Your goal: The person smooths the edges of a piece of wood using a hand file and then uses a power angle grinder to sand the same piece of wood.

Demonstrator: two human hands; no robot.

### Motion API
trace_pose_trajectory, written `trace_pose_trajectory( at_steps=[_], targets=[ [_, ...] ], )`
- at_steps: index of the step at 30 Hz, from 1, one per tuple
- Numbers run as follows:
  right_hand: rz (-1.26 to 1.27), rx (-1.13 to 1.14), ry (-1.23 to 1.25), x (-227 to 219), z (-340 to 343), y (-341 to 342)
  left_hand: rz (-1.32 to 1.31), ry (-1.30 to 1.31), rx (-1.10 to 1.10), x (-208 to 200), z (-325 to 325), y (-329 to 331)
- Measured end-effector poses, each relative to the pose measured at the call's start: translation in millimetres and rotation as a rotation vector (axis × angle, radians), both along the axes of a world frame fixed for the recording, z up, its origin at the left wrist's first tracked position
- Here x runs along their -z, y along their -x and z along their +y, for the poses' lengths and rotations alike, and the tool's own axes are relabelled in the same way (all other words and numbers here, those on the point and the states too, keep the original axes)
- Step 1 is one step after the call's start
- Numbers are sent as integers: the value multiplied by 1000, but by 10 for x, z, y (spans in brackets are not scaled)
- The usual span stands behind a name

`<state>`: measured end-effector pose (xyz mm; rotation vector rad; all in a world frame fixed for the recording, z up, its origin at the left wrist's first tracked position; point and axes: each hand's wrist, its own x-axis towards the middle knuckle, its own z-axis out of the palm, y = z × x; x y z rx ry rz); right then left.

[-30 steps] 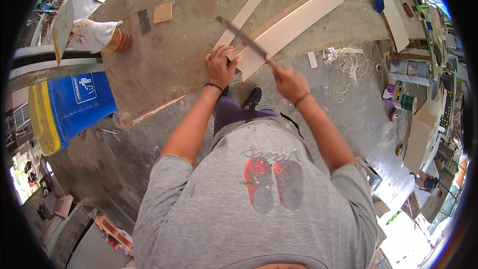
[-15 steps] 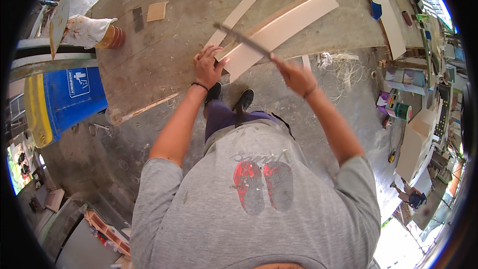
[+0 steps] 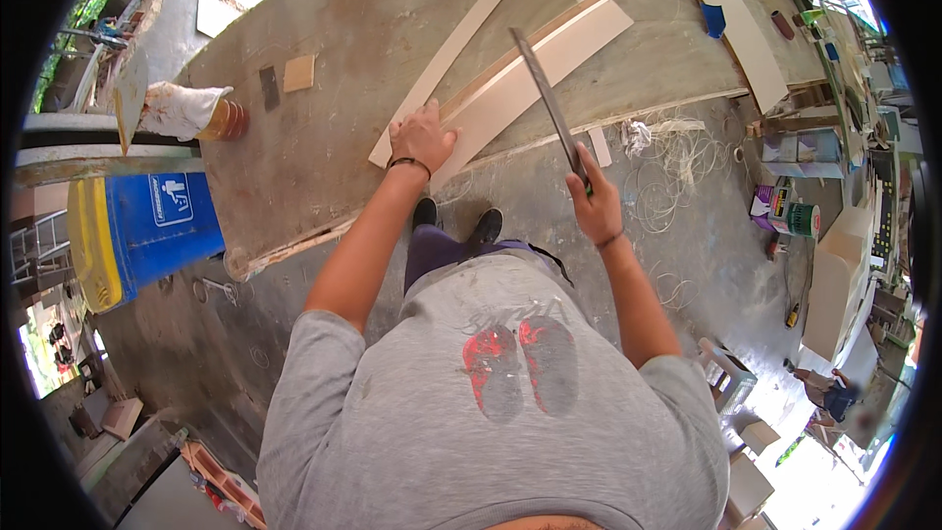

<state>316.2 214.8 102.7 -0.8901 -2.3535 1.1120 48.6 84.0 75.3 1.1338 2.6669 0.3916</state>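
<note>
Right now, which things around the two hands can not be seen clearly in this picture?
- Head view: the near end of the pale wooden board is covered by the left hand.
- Head view: the handle end of the long grey metal strip is hidden inside the right hand.
- Head view: the feet under the big plywood table are mostly hidden by the grey shirt.

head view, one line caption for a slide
Left hand presses a pale wood strip flat on the workbench while the right hand holds a long metal ruler over it.
</note>
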Motion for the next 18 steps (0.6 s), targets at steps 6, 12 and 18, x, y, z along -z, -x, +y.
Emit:
trace_pose_trajectory(
  at_steps=[6, 12, 18],
  targets=[
    [127, 220, 248, 66, -312, -534, -22, -95, 80, 68, 30, 159],
    [121, 148, -203, 75, -295, -489, -39, -52, 138, 43, 214, 242],
    [-294, -121, -191, -221, -319, -188, -39, -73, 132, 78, -98, 360]
  ],
)
